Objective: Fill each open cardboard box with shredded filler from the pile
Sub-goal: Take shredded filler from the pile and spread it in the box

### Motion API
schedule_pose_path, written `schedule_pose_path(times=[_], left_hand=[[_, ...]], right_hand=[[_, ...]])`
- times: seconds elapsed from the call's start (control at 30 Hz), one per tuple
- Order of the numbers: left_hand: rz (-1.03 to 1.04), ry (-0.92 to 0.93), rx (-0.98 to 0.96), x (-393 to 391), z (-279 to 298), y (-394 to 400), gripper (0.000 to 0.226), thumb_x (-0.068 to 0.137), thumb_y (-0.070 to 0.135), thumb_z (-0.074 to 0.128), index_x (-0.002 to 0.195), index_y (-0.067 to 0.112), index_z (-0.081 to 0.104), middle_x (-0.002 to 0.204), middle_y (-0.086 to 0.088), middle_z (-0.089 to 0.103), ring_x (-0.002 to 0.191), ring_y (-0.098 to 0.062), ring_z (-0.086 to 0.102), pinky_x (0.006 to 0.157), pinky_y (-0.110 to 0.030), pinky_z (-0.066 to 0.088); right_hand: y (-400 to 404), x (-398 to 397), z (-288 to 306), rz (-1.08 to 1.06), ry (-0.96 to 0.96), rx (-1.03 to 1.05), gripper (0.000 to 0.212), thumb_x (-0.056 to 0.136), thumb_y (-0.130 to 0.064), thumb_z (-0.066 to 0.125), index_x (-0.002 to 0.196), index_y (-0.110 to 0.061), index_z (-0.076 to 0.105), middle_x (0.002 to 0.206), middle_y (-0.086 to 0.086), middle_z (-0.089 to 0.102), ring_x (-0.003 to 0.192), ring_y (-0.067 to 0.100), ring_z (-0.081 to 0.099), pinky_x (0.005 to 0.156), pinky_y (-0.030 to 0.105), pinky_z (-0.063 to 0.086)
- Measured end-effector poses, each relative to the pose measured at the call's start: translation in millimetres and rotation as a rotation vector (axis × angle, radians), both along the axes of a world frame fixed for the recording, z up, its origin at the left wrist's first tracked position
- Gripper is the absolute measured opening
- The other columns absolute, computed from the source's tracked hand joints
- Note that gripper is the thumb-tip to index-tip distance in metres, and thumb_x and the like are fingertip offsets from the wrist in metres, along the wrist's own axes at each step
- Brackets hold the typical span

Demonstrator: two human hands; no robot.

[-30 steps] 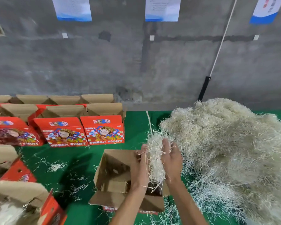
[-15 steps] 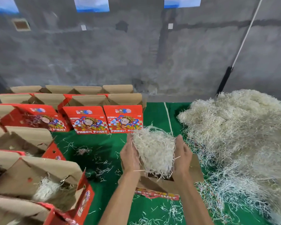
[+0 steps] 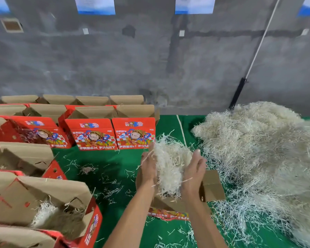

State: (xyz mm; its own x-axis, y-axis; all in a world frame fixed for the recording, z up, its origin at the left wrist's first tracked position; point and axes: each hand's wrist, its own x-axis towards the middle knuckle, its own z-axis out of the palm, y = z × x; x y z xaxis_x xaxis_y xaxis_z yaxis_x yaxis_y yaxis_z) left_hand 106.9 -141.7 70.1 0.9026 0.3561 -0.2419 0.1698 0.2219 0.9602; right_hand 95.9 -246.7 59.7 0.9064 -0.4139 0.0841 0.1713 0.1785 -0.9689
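Observation:
A big pile of pale shredded filler (image 3: 261, 151) covers the right half of the green table (image 3: 115, 163). A clump of filler (image 3: 170, 165) is pressed between my two palms, with my left hand (image 3: 148, 170) on its left side and my right hand (image 3: 195, 170) on its right, fingers straight and pointing away from me. The clump hangs just above an open cardboard box (image 3: 212, 187) with a red printed front. The box's inside is mostly hidden by my hands and the clump.
Red "Fresh Fruit" boxes (image 3: 132, 133) stand open in rows at the back left. More open boxes sit at the near left, and one (image 3: 48, 212) has filler in it. Loose shreds litter the cloth. A grey wall (image 3: 150, 59) closes off the back.
A second ago my hands were pulling the clump off the pile's edge. They now hold it between the palms over the box, spread a little wider than half a second ago.

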Motion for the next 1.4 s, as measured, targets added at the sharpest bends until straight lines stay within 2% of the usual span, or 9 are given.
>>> schedule_pose_path(times=[0.1,0.2,0.6,0.7,0.8,0.87,1.03,1.3,1.4], left_hand=[[-0.188,0.159,0.18,-8,-10,-14,0.029,0.103,0.029,0.048,0.122,0.014,0.064,0.119,-0.011,0.067,0.098,-0.024,0.067,0.07,-0.019,0.048],[-0.209,0.03,0.229,0,-6,-13,0.036,0.09,0.057,0.061,0.087,0.022,0.066,0.071,0.003,0.069,0.057,-0.007,0.062,0.055,-0.019,0.047],[0.082,-0.163,0.046,9,-2,21,0.058,0.078,0.072,0.063,0.049,0.028,0.039,0.049,0.012,0.028,0.046,-0.008,0.027,0.064,-0.03,0.032],[-0.002,-0.109,0.022,3,-7,13,0.043,0.076,0.088,0.045,0.084,0.048,0.061,0.083,0.025,0.058,0.075,0.004,0.053,0.083,-0.031,0.04],[-0.146,-0.092,-0.025,-12,-8,-11,0.096,0.062,0.098,0.044,0.134,0.037,0.049,0.131,0.016,0.06,0.12,-0.005,0.057,0.087,-0.027,0.046],[0.022,-0.089,-0.085,-15,-5,-25,0.108,0.045,0.1,0.053,0.118,0.022,0.063,0.112,0.005,0.072,0.103,-0.007,0.067,0.087,-0.033,0.05],[0.095,-0.166,0.117,12,-1,5,0.014,0.088,0.034,0.073,0.096,0.022,0.071,0.057,0.0,0.055,0.05,-0.026,0.048,0.046,-0.042,0.044],[0.096,-0.103,-0.048,14,-11,-20,0.049,0.096,0.051,0.053,0.1,0.005,0.066,0.083,-0.011,0.072,0.081,-0.023,0.069,0.076,-0.046,0.057],[0.116,-0.06,0.005,19,-14,1,0.043,0.094,0.047,0.058,0.07,0.013,0.056,0.048,0.007,0.052,0.045,-0.014,0.047,0.04,-0.024,0.042]], right_hand=[[9,1,0,0.143,0.032,-0.227,0.046,0.083,-0.073,0.058,0.109,-0.034,0.056,0.085,-0.021,0.068,0.065,-0.001,0.059,0.064,0.015,0.049],[-17,24,10,0.162,0.198,-0.35,0.05,0.086,-0.055,0.068,0.109,-0.011,0.064,0.071,-0.001,0.072,0.052,0.014,0.064,0.046,0.016,0.05],[-39,34,6,-0.153,0.242,0.146,0.046,0.094,-0.045,0.061,0.07,-0.007,0.052,0.056,0.003,0.051,0.049,0.022,0.049,0.046,0.012,0.046],[-25,37,5,-0.213,0.265,0.134,0.049,0.101,-0.052,0.045,0.075,-0.012,0.055,0.07,0.001,0.049,0.061,0.014,0.047,0.059,0.021,0.048],[1,32,3,-0.062,0.151,-0.082,0.036,0.099,-0.055,0.046,0.102,-0.021,0.056,0.088,-0.007,0.053,0.076,0.006,0.05,0.076,0.028,0.043],[8,36,-3,0.007,0.15,-0.295,0.028,0.099,-0.039,0.054,0.101,-0.012,0.053,0.085,-0.003,0.052,0.071,0.01,0.047,0.072,0.03,0.04],[-13,39,-1,-0.005,0.106,-0.286,0.04,0.096,-0.047,0.058,0.081,-0.012,0.049,0.049,-0.003,0.047,0.037,0.008,0.032,0.037,0.021,0.027],[0,42,-2,-0.004,0.172,-0.146,0.052,0.087,-0.064,0.059,0.081,-0.013,0.061,0.059,-0.008,0.056,0.049,0.007,0.049,0.049,0.018,0.042],[-26,45,-3,0.054,0.208,-0.27,0.049,0.09,-0.048,0.067,0.061,-0.011,0.055,0.041,-0.008,0.041,0.034,0.011,0.034,0.036,0.022,0.033]])
